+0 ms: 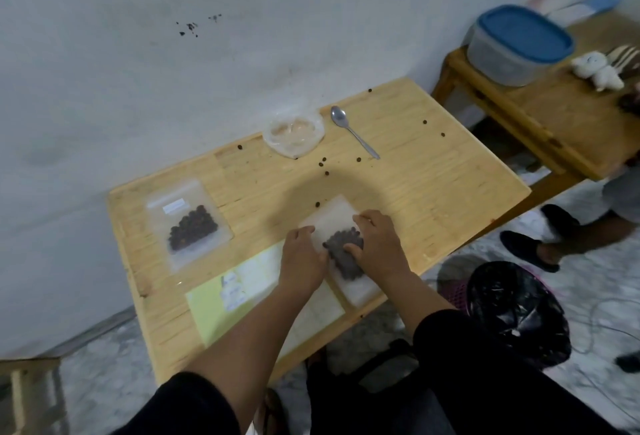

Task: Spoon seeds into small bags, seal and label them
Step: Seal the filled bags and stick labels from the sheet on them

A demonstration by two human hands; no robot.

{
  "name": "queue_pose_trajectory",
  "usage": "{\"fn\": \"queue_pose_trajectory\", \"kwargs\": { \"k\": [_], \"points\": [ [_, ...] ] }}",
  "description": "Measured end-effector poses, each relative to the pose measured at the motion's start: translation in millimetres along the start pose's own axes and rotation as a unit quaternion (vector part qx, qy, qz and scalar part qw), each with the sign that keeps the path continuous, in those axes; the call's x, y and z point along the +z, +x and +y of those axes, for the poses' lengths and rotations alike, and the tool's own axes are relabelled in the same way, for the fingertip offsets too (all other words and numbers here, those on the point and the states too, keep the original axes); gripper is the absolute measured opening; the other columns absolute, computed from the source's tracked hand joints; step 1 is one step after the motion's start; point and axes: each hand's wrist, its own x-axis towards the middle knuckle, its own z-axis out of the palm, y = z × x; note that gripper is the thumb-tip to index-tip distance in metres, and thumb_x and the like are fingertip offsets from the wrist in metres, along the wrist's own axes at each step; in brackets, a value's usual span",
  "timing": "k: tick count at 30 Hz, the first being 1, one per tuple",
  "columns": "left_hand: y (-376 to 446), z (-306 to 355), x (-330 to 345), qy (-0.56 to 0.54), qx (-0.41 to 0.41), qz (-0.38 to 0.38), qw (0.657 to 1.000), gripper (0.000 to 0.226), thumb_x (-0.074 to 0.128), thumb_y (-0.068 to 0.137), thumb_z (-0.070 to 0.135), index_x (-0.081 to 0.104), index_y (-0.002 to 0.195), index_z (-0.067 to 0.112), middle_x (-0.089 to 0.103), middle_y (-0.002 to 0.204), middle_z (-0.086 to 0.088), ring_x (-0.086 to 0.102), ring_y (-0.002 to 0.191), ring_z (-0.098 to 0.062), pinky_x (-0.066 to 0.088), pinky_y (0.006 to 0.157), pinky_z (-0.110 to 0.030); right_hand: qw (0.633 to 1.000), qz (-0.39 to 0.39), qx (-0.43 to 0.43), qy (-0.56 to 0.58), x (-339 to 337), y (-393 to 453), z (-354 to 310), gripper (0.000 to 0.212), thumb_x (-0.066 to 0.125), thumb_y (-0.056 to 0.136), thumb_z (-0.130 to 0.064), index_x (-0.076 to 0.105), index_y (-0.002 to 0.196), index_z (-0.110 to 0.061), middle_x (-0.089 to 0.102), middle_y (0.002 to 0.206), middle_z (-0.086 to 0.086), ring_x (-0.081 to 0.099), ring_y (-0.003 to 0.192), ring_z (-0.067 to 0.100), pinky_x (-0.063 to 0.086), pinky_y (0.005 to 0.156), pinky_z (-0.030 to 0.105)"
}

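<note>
Your left hand (304,256) pinches the bag (337,216) at its left edge; your right hand (377,244) curls over the beans (341,254) inside. Bag lies flat on table (433,185), near front edge.

Black sleeves pushed up, forearms bare.

Frosted pouch (334,215) partly beneath right hand (377,244)

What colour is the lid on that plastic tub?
The lid is blue, seen best in the head view.
</note>
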Motion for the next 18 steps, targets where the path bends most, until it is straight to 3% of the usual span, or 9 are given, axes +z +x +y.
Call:
{"fn": "queue_pose_trajectory", "kwargs": {
  "k": [3, 6, 9, 11, 13, 18],
  "points": [
    [1, -2, 2, -0.006, -0.001, 0.011, 1.0, 0.046, 0.061, 0.088, 0.012, 0.048, 0.132, 0.011, 0.043, 0.137, -0.007, 0.045, 0.122, -0.019, 0.027, 0.091, -0.014, 0.995, 0.042, 0.024, 0.083, -4, 4, -3, 0.041, 0.065, 0.081, -0.007, 0.057, 0.122, -0.006, 0.046, 0.122, 0.012, 0.046, 0.105, 0.021, 0.037, 0.085, 0.022],
    [3, -4, -2, -0.017, 0.004, 0.02, 1.0, 0.043, 0.064, 0.087, 0.014, 0.052, 0.127, 0.012, 0.045, 0.133, -0.006, 0.045, 0.12, -0.018, 0.028, 0.092, -0.014, 0.982, 0.045, 0.08, 0.167, -11, 9, -13, 0.027, 0.062, 0.083, -0.006, 0.067, 0.107, -0.014, 0.047, 0.111, 0.003, 0.045, 0.092, 0.009, 0.032, 0.076, 0.01],
    [6, -6, -13, -0.05, -0.001, 0.044, 0.998, 0.038, 0.067, 0.086, 0.019, 0.056, 0.122, 0.015, 0.049, 0.128, -0.006, 0.049, 0.117, -0.021, 0.041, 0.102, -0.029, 0.959, 0.02, 0.12, 0.257, -20, 15, -29, 0.019, 0.062, 0.083, -0.008, 0.072, 0.098, -0.015, 0.065, 0.098, -0.001, 0.058, 0.08, 0.004, 0.043, 0.072, 0.011],
    [7, -10, -24, -0.065, -0.002, 0.063, 0.996, 0.036, 0.066, 0.087, 0.024, 0.057, 0.121, 0.016, 0.052, 0.126, -0.007, 0.052, 0.114, -0.021, 0.045, 0.1, -0.036, 0.939, 0.01, 0.131, 0.318, -25, 18, -42, 0.016, 0.064, 0.084, -0.008, 0.073, 0.096, -0.014, 0.069, 0.088, -0.002, 0.06, 0.075, 0.001, 0.048, 0.072, 0.011],
    [7, -16, -39, -0.073, 0.001, 0.082, 0.994, 0.037, 0.065, 0.088, 0.029, 0.057, 0.122, 0.016, 0.055, 0.125, -0.007, 0.054, 0.111, -0.02, 0.045, 0.097, -0.033, 0.917, 0.003, 0.136, 0.375, -27, 21, -57, 0.015, 0.066, 0.083, -0.007, 0.073, 0.095, -0.012, 0.069, 0.086, -0.002, 0.061, 0.079, 0.007, 0.051, 0.077, 0.019],
    [-7, -38, -85, -0.185, -0.021, 0.096, 0.978, 0.048, 0.063, 0.089, 0.033, 0.048, 0.133, 0.021, 0.054, 0.13, -0.003, 0.057, 0.111, -0.017, 0.047, 0.089, -0.029, 0.851, -0.034, 0.143, 0.504, -24, 24, -109, 0.014, 0.067, 0.082, -0.004, 0.072, 0.094, -0.009, 0.069, 0.083, -0.004, 0.061, 0.078, 0.009, 0.052, 0.078, 0.022]
  ]
}}
